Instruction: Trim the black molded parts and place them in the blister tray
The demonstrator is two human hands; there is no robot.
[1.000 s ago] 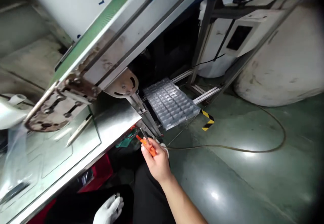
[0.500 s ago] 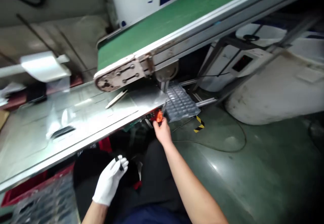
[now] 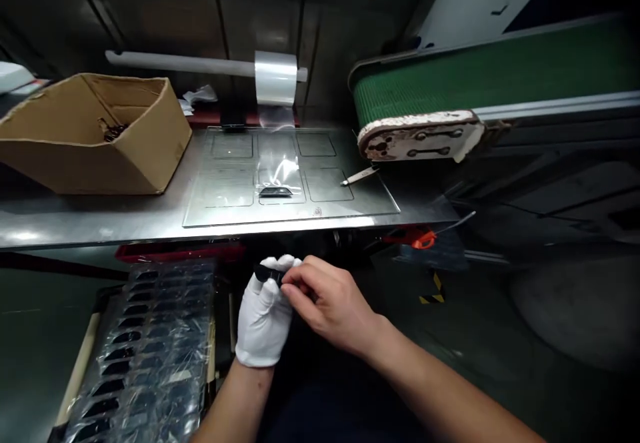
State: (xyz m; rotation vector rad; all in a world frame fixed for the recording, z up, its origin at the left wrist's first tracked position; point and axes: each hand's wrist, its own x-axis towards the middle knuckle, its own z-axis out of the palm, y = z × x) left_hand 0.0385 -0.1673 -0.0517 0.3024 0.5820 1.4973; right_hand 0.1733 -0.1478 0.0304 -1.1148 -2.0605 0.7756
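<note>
My left hand point(image 3: 265, 319), in a white glove, is closed around a small black part point(image 3: 269, 273) in front of the bench edge. Bare, my right hand point(image 3: 327, 299) pinches at the right end of that same part, with thumb and forefinger together. My fingertips hide that end, so its exact shape cannot be made out. Above both hands, on the glass sheet point(image 3: 220, 211), lies a dark, flat-based piece point(image 3: 275, 191) at the end of clear film point(image 3: 280, 156). The film hangs from a roll point(image 3: 276, 77) on a white rod.
A cardboard box point(image 3: 150, 153) stands on the bench at left. Tweezers point(image 3: 360, 175) lie on the glass, near the green conveyor point(image 3: 450, 83). An orange-handled tool point(image 3: 424, 239) sits below the bench edge. At lower left, a clear plastic tray point(image 3: 175, 376) holds several dark pieces.
My view has swung left. My right hand has left the orange-handled tool and come to the black part in my left hand, which has stayed closed on it.
</note>
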